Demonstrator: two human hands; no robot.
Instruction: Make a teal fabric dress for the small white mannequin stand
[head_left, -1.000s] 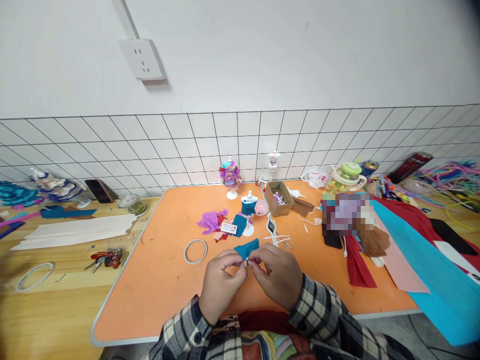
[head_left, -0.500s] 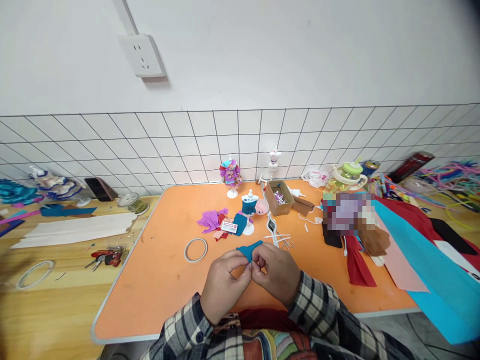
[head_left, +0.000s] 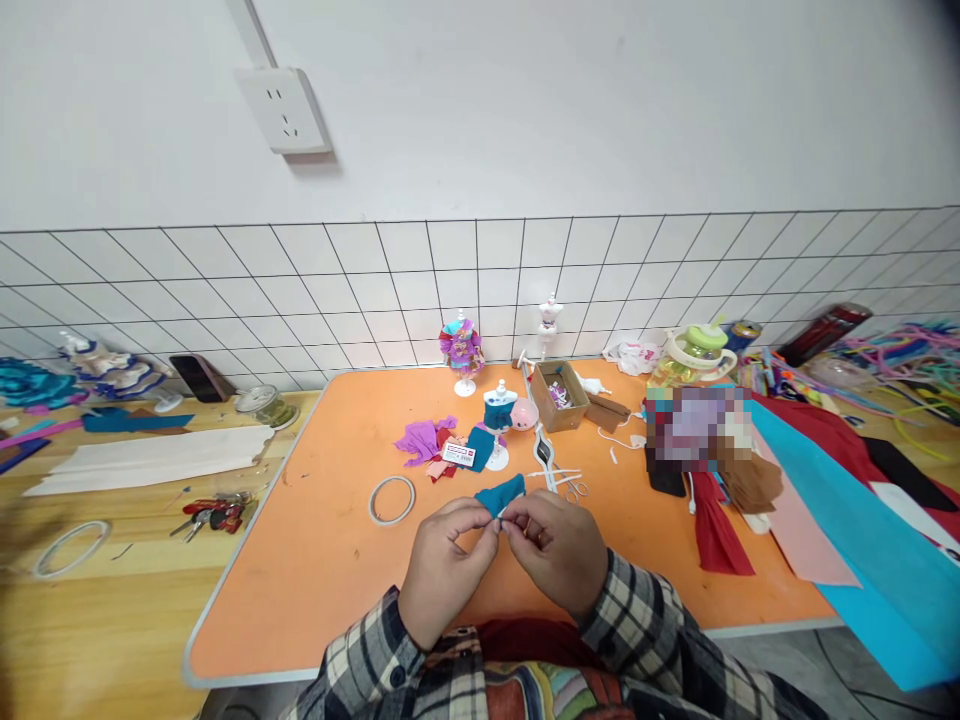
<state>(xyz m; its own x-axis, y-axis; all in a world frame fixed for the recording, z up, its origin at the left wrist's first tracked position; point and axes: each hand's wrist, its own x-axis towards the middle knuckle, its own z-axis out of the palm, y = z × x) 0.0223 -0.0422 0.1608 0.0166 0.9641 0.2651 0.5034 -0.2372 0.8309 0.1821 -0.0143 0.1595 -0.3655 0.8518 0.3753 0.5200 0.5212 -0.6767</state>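
A small piece of teal crepe paper [head_left: 501,495] is pinched between my two hands above the orange table. My left hand [head_left: 448,565] grips its near edge with thumb and forefinger. Close beside it, my right hand [head_left: 559,548] pinches the same edge, the fingertips of both hands nearly touching. Just beyond them stands a mini dress form [head_left: 499,410] wrapped in teal. More teal paper [head_left: 481,448] lies at its foot, next to purple scraps [head_left: 421,440] and a white labelled box [head_left: 459,455]. A roll of tape [head_left: 391,500] lies to the left of my hands.
Scissors [head_left: 576,490] and a white tool with a dark middle [head_left: 544,455] lie beyond my right hand. Farther back are a cardboard box [head_left: 559,398], a decorated dress form [head_left: 462,350] and a yellow-green jug [head_left: 697,358]. Red paper [head_left: 712,525] and blue sheets [head_left: 847,520] cover the right side.
The teal paper has shifted slightly and stands more raised between my fingers. My right hand has turned a little and moved slightly right; a thin white bit now shows at the pinch.
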